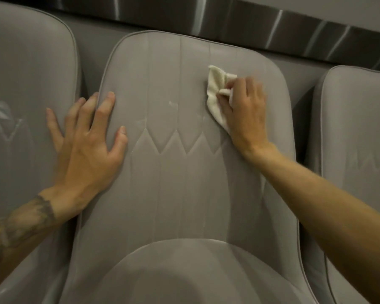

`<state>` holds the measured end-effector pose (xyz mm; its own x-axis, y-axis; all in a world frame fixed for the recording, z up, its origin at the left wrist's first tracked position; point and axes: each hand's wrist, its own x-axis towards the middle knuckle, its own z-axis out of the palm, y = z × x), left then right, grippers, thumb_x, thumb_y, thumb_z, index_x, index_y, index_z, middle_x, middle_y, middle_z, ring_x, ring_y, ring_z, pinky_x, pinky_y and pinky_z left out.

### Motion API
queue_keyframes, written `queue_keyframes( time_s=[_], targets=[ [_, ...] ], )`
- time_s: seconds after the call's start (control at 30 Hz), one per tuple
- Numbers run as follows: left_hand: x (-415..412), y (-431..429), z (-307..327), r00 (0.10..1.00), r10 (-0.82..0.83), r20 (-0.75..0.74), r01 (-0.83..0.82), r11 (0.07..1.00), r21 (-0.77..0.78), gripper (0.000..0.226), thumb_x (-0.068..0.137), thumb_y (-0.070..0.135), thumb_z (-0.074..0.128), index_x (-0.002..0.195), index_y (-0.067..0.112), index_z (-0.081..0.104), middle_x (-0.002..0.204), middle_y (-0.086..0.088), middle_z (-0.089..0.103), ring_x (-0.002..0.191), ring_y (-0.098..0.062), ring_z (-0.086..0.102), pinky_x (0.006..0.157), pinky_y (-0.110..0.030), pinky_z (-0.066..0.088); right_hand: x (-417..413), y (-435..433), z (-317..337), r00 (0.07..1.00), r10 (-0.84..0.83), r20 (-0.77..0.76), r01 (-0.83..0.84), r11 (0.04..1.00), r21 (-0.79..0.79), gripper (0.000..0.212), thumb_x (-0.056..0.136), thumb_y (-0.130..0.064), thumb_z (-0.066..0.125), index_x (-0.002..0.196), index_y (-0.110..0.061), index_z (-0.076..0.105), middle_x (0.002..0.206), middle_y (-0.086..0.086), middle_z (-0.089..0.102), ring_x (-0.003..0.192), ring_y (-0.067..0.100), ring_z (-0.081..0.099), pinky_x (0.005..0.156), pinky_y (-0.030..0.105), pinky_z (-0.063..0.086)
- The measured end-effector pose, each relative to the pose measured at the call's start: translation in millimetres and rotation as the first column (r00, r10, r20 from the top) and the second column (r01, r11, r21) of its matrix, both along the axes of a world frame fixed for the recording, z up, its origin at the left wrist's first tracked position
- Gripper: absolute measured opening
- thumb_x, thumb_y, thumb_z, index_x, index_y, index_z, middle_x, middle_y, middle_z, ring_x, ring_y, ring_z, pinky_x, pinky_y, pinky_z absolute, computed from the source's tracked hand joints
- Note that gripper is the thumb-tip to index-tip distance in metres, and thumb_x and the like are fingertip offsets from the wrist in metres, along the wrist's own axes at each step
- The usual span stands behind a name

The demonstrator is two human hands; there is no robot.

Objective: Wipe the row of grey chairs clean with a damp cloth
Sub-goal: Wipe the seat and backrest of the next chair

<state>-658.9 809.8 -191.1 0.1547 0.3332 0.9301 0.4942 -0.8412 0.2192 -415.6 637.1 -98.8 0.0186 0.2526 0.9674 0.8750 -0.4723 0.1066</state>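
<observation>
While neighbouring grey chairs flank it on the left and right, with a metal strip running along the wall behind, the middle chair takes the wiping. The right hand presses a bunched white cloth (pinched under curled fingers) near the backrest's upper right edge. The left hand, fingers splayed and holding nothing, braces flat on the backrest's left edge.

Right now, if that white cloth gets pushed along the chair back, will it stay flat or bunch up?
Probably bunches: the cloth is already crumpled under the right hand, so it looks floppy. It likely slides easily, since the chair back looks smooth. Seams may snag it slightly.
</observation>
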Motion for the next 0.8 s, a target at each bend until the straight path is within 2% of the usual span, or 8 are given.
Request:
queue_keyframes(
  time_s=[0.13, 0.2, 0.3, 0.43, 0.53, 0.63, 0.7, 0.8],
  targets=[
    [0.2, -2.5, 1.2, 1.0, 0.003, -0.015, -0.003, 1.0, -0.008, 0.066, 0.098, 0.046, 0.045, 0.16, 0.029, 0.031, 0.159, -0.005, 0.039, 0.149, -0.031, 0.034, 0.123, -0.066, 0.004, -21.9, -19.4, -76.5, 0.975, 0.143, 0.171, -0.091, 0.955, -0.281, 0.032, 0.104, -0.035, 0.055, 0.11, -0.005, 0.064, 0.092, 0.017, 0.058, 0.079, 0.035, 0.054, 0.071, 0.045, 0.045],
    [-0.5, -3.6, 1.6, 1.0, 0.003, -0.022, -0.004, 1.0, -0.009, 0.066, 0.098, 0.046, 0.044, 0.16, 0.028, 0.031, 0.159, -0.006, 0.038, 0.149, -0.031, 0.034, 0.123, -0.067, 0.004, -19.1, -22.3, -74.9, 0.959, 0.154, 0.238, -0.063, 0.935, -0.349, 0.032, 0.106, -0.035, 0.052, 0.108, -0.006, 0.066, 0.089, 0.016, 0.059, 0.075, 0.035, 0.055, 0.067, 0.045, 0.047],
    [-2.0, -4.2, 1.9, 1.0, -0.002, -0.024, 0.001, 1.0, -0.011, 0.066, 0.098, 0.046, 0.044, 0.16, 0.028, 0.03, 0.16, -0.006, 0.038, 0.15, -0.032, 0.033, 0.123, -0.068, 0.005, -15.3, 0.7, -17.7, 0.962, 0.085, 0.259, -0.039, 0.984, -0.176, 0.034, 0.1, -0.034, 0.058, 0.11, -0.002, 0.066, 0.096, 0.022, 0.062, 0.084, 0.04, 0.06, 0.072, 0.045, 0.049],
    [-1.9, -2.2, 1.5, 1.0, 0.0, -0.031, 0.0, 1.0, -0.011, 0.065, 0.098, 0.046, 0.043, 0.16, 0.029, 0.03, 0.16, -0.006, 0.037, 0.15, -0.032, 0.032, 0.122, -0.068, 0.005, -15.3, 34.2, 55.7, 1.0, -0.009, -0.006, 0.009, 0.996, 0.091, 0.037, 0.098, -0.038, 0.053, 0.117, -0.006, 0.058, 0.117, 0.015, 0.058, 0.103, 0.034, 0.056, 0.084, 0.046, 0.045],
    [-1.4, -1.1, 0.5, 1.0, -0.004, -0.027, 0.004, 1.0, -0.004, 0.065, 0.099, 0.047, 0.044, 0.16, 0.03, 0.029, 0.16, -0.005, 0.037, 0.149, -0.031, 0.033, 0.122, -0.068, 0.006, -25.8, 28.1, 2.7, 0.993, 0.098, 0.059, -0.1, 0.995, 0.023, 0.03, 0.098, -0.028, 0.061, 0.109, 0.0, 0.064, 0.101, 0.022, 0.061, 0.091, 0.039, 0.059, 0.078, 0.046, 0.047],
    [-0.5, -1.2, 0.5, 1.0, 0.01, -0.028, -0.01, 1.0, 0.0, 0.065, 0.099, 0.047, 0.044, 0.16, 0.029, 0.03, 0.16, -0.005, 0.038, 0.149, -0.032, 0.034, 0.123, -0.068, 0.006, -40.7, -4.3, -78.2, 0.961, 0.197, 0.195, -0.135, 0.947, -0.291, 0.03, 0.102, -0.03, 0.059, 0.1, -0.002, 0.07, 0.082, 0.017, 0.058, 0.072, 0.036, 0.057, 0.065, 0.043, 0.047],
    [-1.1, -2.4, 1.0, 1.0, 0.003, -0.031, -0.004, 1.0, -0.01, 0.065, 0.099, 0.047, 0.043, 0.16, 0.029, 0.03, 0.16, -0.006, 0.038, 0.149, -0.032, 0.033, 0.122, -0.069, 0.006, -36.9, -14.7, -81.5, 0.944, 0.209, 0.254, -0.086, 0.902, -0.423, 0.031, 0.103, -0.032, 0.056, 0.096, -0.005, 0.069, 0.081, 0.015, 0.058, 0.07, 0.034, 0.055, 0.061, 0.041, 0.045],
    [-2.1, -3.5, 1.6, 1.0, -0.01, -0.03, 0.009, 1.0, -0.02, 0.065, 0.099, 0.046, 0.043, 0.16, 0.029, 0.03, 0.16, -0.006, 0.038, 0.149, -0.033, 0.033, 0.122, -0.069, 0.006, -25.6, 11.9, -16.5, 0.959, 0.131, 0.251, -0.083, 0.978, -0.192, 0.029, 0.099, -0.031, 0.06, 0.102, -0.003, 0.066, 0.093, 0.02, 0.061, 0.083, 0.039, 0.059, 0.071, 0.044, 0.046]
  ],
)
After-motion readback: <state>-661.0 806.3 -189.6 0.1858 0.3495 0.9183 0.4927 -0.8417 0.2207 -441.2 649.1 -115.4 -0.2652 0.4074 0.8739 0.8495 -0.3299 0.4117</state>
